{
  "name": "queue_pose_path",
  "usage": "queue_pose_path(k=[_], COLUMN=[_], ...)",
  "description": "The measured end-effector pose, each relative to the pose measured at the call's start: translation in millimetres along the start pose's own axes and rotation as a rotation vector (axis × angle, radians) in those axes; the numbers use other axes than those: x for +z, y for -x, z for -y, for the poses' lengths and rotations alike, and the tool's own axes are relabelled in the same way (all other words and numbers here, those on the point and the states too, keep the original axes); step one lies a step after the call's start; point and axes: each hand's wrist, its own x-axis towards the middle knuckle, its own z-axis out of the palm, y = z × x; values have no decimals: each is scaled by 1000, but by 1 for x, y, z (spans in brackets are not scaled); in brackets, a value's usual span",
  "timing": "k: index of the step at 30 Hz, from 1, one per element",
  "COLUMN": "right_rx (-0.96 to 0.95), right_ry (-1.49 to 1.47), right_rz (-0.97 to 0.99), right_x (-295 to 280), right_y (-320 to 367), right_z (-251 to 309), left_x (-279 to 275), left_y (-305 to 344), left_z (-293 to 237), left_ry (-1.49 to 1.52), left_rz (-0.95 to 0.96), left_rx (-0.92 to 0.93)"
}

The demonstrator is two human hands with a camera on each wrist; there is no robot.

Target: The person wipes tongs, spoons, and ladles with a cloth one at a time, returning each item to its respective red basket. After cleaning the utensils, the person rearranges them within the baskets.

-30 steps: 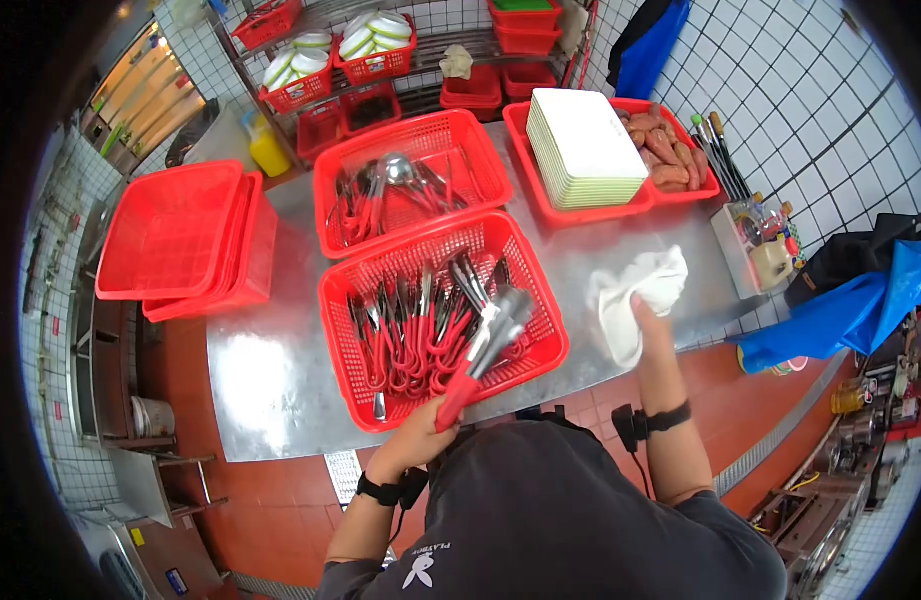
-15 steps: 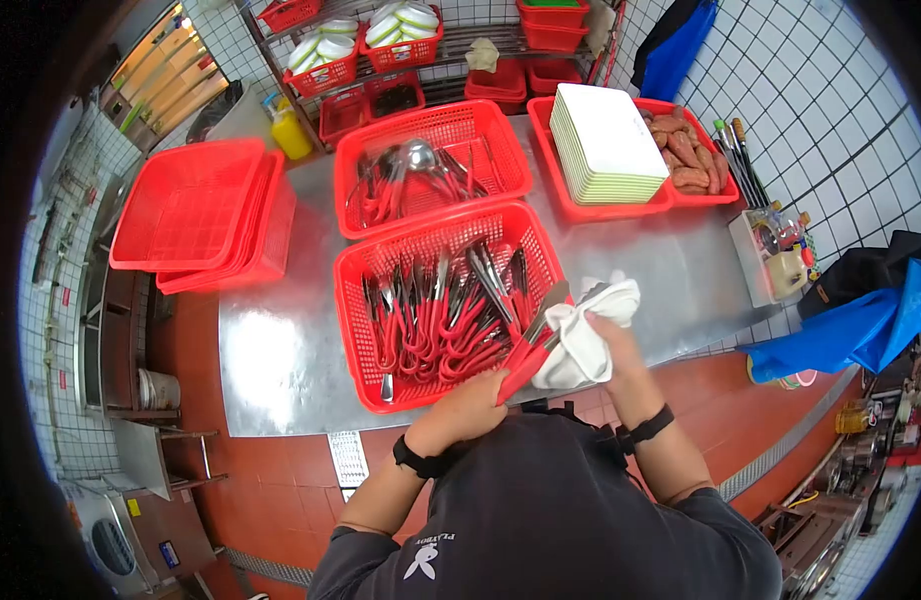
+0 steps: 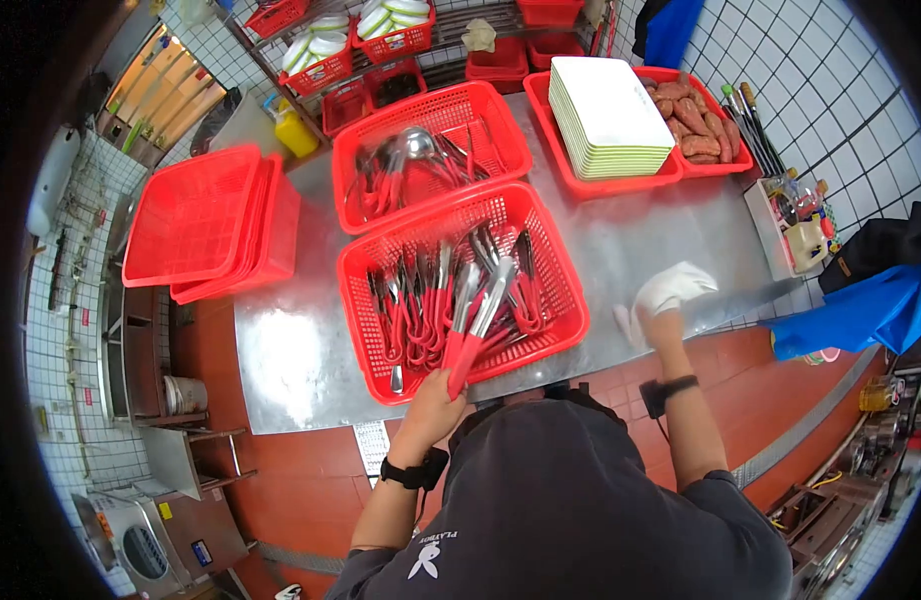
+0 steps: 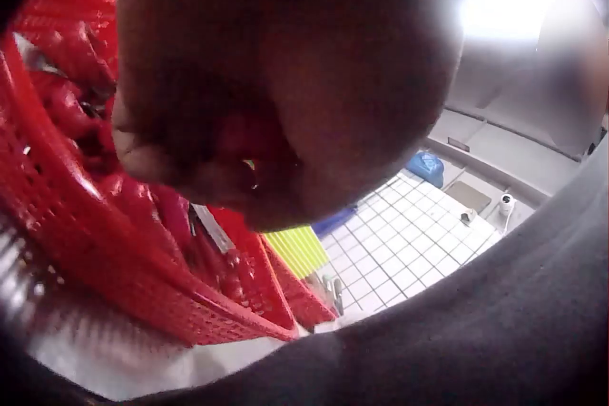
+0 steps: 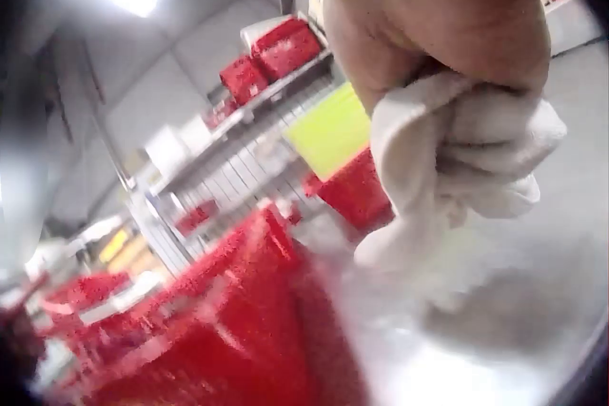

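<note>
My left hand (image 3: 436,405) grips the red handles of metal tongs (image 3: 473,335) at the near edge of the front red basket (image 3: 361,345). The silver ends of these tongs overlap the basket's contents, several red-handled tongs (image 3: 416,310) heaped inside. In the left wrist view the curled left hand (image 4: 285,73) hides most of what it holds. Off to the right, over the steel table, my right hand (image 3: 664,330) holds a bunched white cloth (image 3: 676,288). The right wrist view shows the cloth (image 5: 457,139) hanging from the fingers, apart from the tongs.
Behind stands another red basket (image 3: 511,170) with a ladle (image 3: 417,143) and more utensils. Stacked red baskets (image 3: 196,220) occupy the table's left end. At the back right are white trays (image 3: 611,110) in a red bin and reddish-brown food pieces (image 3: 696,120). A caddy (image 3: 771,230) stands by the wall.
Half a second ago the cloth was wrapped against the tongs. Now the right hand has carried it away to the right, and the left hand has swung the tongs left over the basket.
</note>
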Motion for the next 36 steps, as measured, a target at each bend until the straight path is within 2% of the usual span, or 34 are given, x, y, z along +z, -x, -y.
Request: queue_pose_path(k=[1, 3, 4, 6, 7, 9, 10, 12, 13, 17, 21, 24, 28, 30, 36], right_rx=[2, -277, -277, -24, -19, -63, -57, -132, -129, -74, 36, -45, -33, 77, -34], right_ry=[-5, -270, -274, -226, -229, -353, -354, -348, -349, -362, -390, -249, -248, -226, -153], right_rz=[5, -29, -29, 84, 84, 92, 87, 26, 26, 49, 25, 59, 70, 115, 128], right_x=[6, 13, 14, 14, 12, 5, 6, 11, 13, 11, 8, 19, 24, 23, 42], right_y=[8, 21, 21, 20, 20, 19, 19, 20, 21, 20, 25, 19, 19, 17, 10], right_z=[2, 21, 23, 28, 31, 33, 31, 27, 26, 27, 35, 20, 16, 19, 1], left_x=[1, 2, 1, 1, 3, 8, 8, 7, 13, 12, 9, 8, 8, 8, 2], left_y=[-1, -5, -9, -18, -21, -30, -34, -38, -40, -49, -46, -41, -37, -37, -47], left_z=[2, 2, -1, -9, -13, -21, -27, -41, -44, -32, -15, -4, 1, 1, -1], left_ry=[-5, -97, -101, -114, -118, 118, 115, 313, 392, 297, 158, 120, 119, 136, 164], left_rz=[2, -64, -65, -36, -32, -96, -90, 16, -72, -51, -32, -26, -51, -65, -104], left_rx=[-5, -8, -9, -121, -119, 20, 25, 30, 125, 253, 206, 154, 124, 115, 118])
